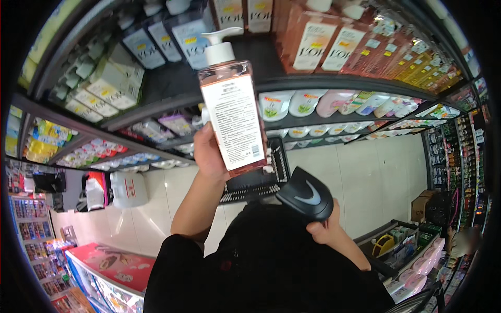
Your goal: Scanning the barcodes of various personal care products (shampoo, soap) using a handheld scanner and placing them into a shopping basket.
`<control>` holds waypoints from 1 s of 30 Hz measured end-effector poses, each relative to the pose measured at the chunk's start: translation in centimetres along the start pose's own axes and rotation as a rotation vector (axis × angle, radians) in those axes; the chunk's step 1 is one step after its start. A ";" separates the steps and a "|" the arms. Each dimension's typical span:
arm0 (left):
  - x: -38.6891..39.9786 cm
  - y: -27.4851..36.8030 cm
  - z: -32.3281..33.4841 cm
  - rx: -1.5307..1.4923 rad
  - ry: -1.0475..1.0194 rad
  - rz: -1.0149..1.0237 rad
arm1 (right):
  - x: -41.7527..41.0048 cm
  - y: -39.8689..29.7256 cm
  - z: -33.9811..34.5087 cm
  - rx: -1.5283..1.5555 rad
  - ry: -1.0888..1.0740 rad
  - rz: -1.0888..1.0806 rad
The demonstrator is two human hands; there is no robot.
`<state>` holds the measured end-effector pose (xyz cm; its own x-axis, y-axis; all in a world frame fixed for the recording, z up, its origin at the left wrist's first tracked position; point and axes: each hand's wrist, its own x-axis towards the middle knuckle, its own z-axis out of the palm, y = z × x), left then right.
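My left hand [209,152] grips a clear pump bottle of pinkish liquid [235,117] around its lower side. The bottle tilts slightly, its white pump up and its white back label, with printed text and a barcode, turned towards me. In my right hand [327,227] is a black handheld barcode scanner [307,195], its head angled up and to the left, lower than the bottle and apart from it. The scanner's handle is mostly hidden behind its head and my fingers. Behind the bottle, a dark shelf [266,51] carries similar pump bottles [317,43] with white labels.
A black plastic basket [280,156] sits on the tiled floor before me, partly hidden. White pouches [274,105] line the shelf below. A white jug [128,189] stands on the left, a red-topped counter [113,262] lower left. A low display bin [395,242] is at the right.
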<state>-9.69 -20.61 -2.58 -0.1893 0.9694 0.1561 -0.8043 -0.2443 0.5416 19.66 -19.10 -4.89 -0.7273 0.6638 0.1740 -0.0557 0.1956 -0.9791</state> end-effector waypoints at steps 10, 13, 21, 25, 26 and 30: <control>11.9 -0.5 2.7 0.835 0.253 0.635 | -1.7 -0.3 -5.5 0.043 0.166 0.021; 14.9 -0.7 1.9 0.949 0.316 0.731 | -1.0 -0.1 -7.3 0.080 0.139 -0.016; 19.0 -0.8 0.8 1.269 0.739 0.723 | 0.8 3.1 -11.9 0.085 -0.018 -0.026; 18.3 -0.6 1.2 1.120 0.677 0.697 | 2.1 3.8 -13.1 0.236 -0.107 0.060; 18.3 -0.6 1.6 1.002 0.621 0.656 | 2.4 3.8 -13.1 0.253 -0.109 0.080; 18.6 -0.5 0.9 1.043 0.663 0.658 | 3.2 4.2 -12.7 0.264 -0.196 0.101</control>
<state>-12.25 -2.51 0.81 -0.8264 0.4304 0.3629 0.2639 -0.2732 0.9250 25.75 -6.98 -7.08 -0.8545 0.5139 0.0759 -0.1328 -0.0749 -0.9883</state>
